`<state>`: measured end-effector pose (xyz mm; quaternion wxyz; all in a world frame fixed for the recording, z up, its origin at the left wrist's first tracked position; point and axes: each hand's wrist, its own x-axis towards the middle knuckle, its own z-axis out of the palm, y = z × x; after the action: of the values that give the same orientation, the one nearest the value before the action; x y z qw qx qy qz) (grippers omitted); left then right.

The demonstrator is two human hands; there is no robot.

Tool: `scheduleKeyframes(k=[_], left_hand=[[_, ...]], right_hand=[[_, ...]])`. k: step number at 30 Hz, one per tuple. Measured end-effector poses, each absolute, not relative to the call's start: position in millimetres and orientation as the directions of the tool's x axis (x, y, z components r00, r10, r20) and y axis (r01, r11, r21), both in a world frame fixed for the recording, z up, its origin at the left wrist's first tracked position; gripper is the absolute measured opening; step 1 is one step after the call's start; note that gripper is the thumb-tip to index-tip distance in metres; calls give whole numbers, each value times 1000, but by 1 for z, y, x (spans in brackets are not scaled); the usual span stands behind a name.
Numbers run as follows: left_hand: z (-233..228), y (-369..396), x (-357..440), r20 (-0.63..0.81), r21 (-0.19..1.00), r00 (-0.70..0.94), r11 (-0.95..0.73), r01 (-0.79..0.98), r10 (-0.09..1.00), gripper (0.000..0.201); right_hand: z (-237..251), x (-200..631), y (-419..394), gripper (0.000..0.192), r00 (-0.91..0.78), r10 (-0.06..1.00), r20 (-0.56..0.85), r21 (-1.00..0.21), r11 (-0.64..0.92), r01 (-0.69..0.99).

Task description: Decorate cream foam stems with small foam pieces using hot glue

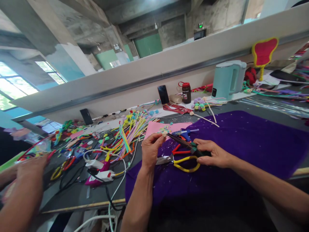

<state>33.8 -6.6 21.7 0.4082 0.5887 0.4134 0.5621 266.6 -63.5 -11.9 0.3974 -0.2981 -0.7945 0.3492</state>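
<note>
My left hand (pixel 151 149) pinches a small cream fuzzy piece (pixel 164 133) between thumb and fingertips; its exact shape is too small to tell. My right hand (pixel 213 153) is closed around the dark handles of black-bladed scissors (pixel 180 140), their tips touching or very near the cream piece. Beneath my hands, a second pair of scissors with red and yellow handles (pixel 187 163) lies on the purple cloth (pixel 241 138). Behind the blades rests a blue glue gun (pixel 184 133), partly hidden, beside a pink sheet (pixel 154 127) with small pastel bits on it.
Colourful pipe cleaners (pixel 127 129) lie in a heap left of centre. White power strips (pixel 103 175) and cables run along the left. A brown bottle (pixel 186 92), a phone (pixel 163 94) and a light-blue kettle (pixel 228 79) stand behind. Another person's hand (pixel 33 166) is at far left.
</note>
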Motion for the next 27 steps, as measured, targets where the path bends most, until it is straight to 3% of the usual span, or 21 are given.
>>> scheduleKeyframes(k=[16,27], left_hand=[[21,-7,33,362,927,14,-361,104,932,12],[22,-10,34,500,848,-14,-487,207,866,10]], right_hand=[[-13,267,-62,34,-513,755,409,-799,567,197],[-10,267,-63,32,-521,755,397,-819,548,170]])
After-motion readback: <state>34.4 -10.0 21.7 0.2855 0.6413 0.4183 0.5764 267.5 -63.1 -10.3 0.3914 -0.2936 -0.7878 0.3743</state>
